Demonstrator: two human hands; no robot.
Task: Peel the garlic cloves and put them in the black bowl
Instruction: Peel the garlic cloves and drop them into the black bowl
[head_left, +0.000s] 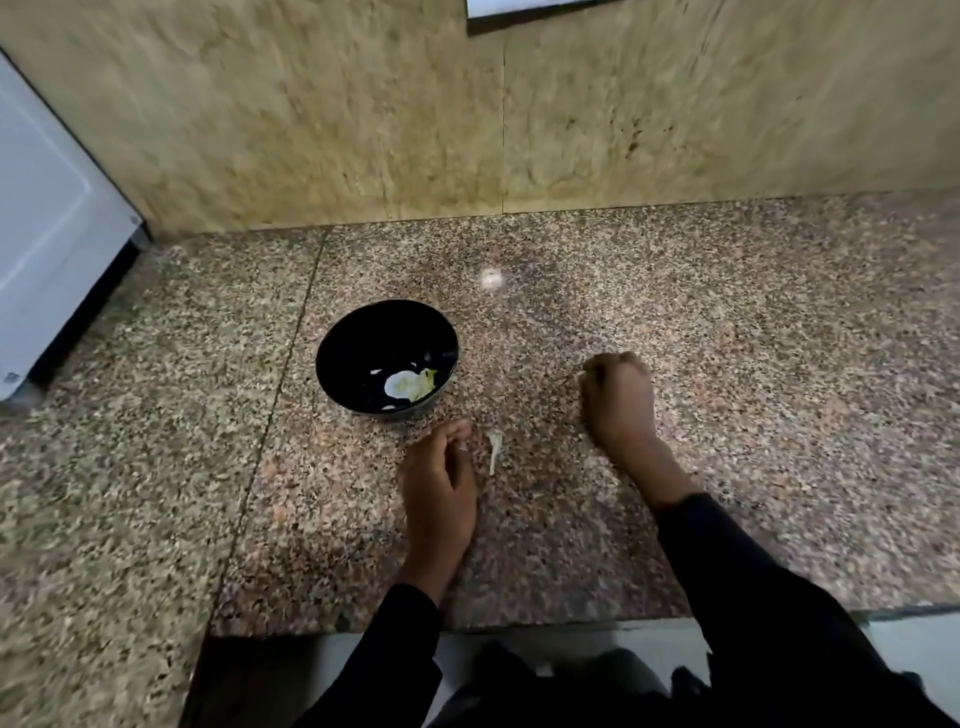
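Left hand (439, 488) loosely curled, holding nothing | right hand (621, 397) fisted, contents hidden

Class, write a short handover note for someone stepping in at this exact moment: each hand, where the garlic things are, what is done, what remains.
Left hand: resting on the granite counter, fingers loosely curled, holding nothing visible.
Right hand: curled into a fist on the counter; anything inside is hidden.
Black bowl: ahead of the left hand, holding pale garlic pieces.
A pale garlic scrap lies between the hands.
Done: some garlic is in the bowl.
Left: check the right fist; no other cloves visible.
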